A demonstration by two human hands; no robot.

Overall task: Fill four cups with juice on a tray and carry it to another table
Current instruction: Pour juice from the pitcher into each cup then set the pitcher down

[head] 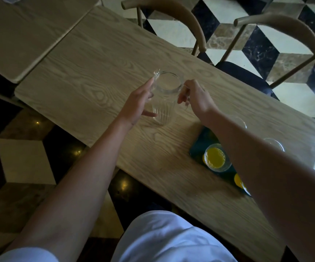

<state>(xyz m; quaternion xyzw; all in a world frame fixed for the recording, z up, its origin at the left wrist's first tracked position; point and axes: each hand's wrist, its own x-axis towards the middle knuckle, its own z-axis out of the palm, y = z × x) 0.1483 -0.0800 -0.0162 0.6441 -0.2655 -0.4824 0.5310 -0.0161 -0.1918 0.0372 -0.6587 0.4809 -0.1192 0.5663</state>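
Note:
A clear glass pitcher (165, 95), with no juice visible in it, stands on the wooden table (88, 72). My right hand (196, 97) curls around its handle. My left hand (137, 103) rests against its left side with straight fingers. To the right lies a dark green tray (200, 146), mostly hidden under my right forearm. On it a cup of yellow juice (216, 157) shows fully and a second juice cup (240, 183) peeks out beside the arm. Two clear cup rims (274, 143) (241, 121) show beyond the arm; what they hold is not visible.
A second table (24, 35) adjoins at the far left. Two wooden chairs (183, 17) (292, 35) stand along the table's far side. The floor is black, white and brown cube-pattern tile (256, 48).

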